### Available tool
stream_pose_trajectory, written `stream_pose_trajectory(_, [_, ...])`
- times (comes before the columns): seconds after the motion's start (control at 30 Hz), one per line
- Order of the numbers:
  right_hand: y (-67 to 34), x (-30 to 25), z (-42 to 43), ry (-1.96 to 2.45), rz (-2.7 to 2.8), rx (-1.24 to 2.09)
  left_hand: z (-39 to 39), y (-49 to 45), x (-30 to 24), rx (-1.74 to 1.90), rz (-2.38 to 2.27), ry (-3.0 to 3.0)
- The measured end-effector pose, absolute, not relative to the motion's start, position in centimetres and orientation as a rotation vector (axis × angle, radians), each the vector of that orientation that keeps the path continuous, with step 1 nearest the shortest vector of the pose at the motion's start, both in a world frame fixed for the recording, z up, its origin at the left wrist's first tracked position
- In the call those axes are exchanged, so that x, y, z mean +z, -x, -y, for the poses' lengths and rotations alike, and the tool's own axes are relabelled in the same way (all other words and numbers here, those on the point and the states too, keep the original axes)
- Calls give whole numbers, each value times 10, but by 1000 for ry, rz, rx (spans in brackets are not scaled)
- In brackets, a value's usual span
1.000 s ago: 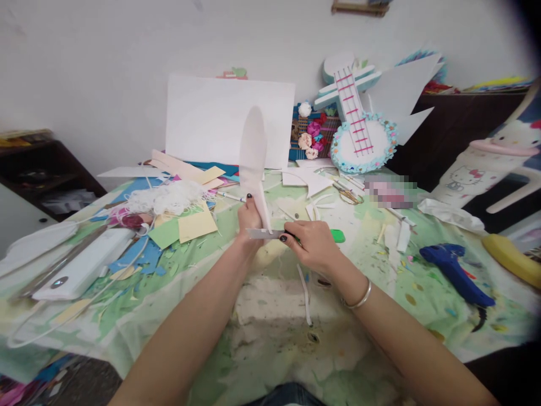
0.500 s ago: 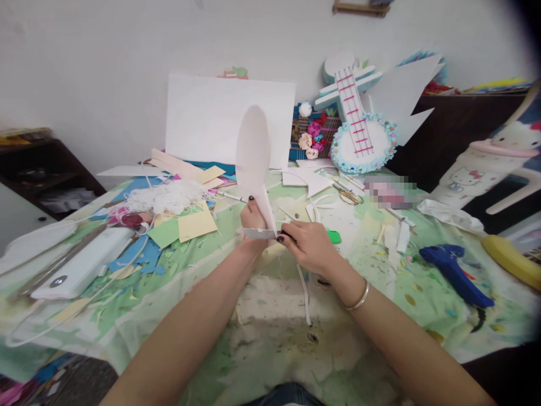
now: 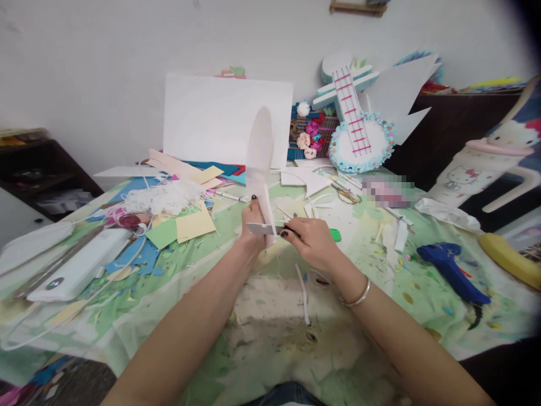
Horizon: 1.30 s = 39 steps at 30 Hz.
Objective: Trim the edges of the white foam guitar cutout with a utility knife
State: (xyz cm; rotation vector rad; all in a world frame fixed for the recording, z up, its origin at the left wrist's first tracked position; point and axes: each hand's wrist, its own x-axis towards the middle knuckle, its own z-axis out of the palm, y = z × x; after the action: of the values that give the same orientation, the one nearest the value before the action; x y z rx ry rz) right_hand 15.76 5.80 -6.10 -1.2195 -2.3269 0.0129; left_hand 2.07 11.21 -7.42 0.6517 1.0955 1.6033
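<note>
My left hand (image 3: pixel 253 223) grips the narrow lower part of a white foam-board piece (image 3: pixel 260 146), which stands upright with its rounded end at the top. In my right hand (image 3: pixel 310 239) is a utility knife (image 3: pixel 266 228) with a green handle, whose end shows past my palm. Its blade points left and lies across the lower edge of the board, in front of my left hand. A thin white offcut strip (image 3: pixel 303 296) rests on the cloth below my hands.
A blue glue gun (image 3: pixel 456 273) lies at the right, near a tall cup (image 3: pixel 465 169). Behind stand a blank white board (image 3: pixel 228 121) and a paper-trimmed toy guitar (image 3: pixel 359 138). Tangled white string (image 3: pixel 163 197), paper scraps and a white power bank (image 3: pixel 80 265) lie left. Scissors (image 3: pixel 349 192) lie beyond my right hand.
The foam board has turned more edge-on and shifted slightly right. The blade now sits higher against it, with the board's bottom end showing below. Both hands keep their holds.
</note>
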Motion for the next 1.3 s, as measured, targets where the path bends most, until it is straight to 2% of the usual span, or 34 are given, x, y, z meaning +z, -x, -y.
stream_pose_trajectory(0.3, [-165,-60,-64,1293,2314,10,-99,-23,-65,1568,-995,-749])
stream_pose_trajectory(0.67, [-155,-63,-58,1163,2335,27,-111,-23,-85,1667,-1162,-947])
stream_pose_trajectory(1.03, [-160,-60,-59,1229,2298,18,-96,-26,-72,1609,-970,-904])
stream_pose_trajectory(1.3, [-164,-59,-62,1295,2269,20,-101,-20,-67,1586,-1009,-742])
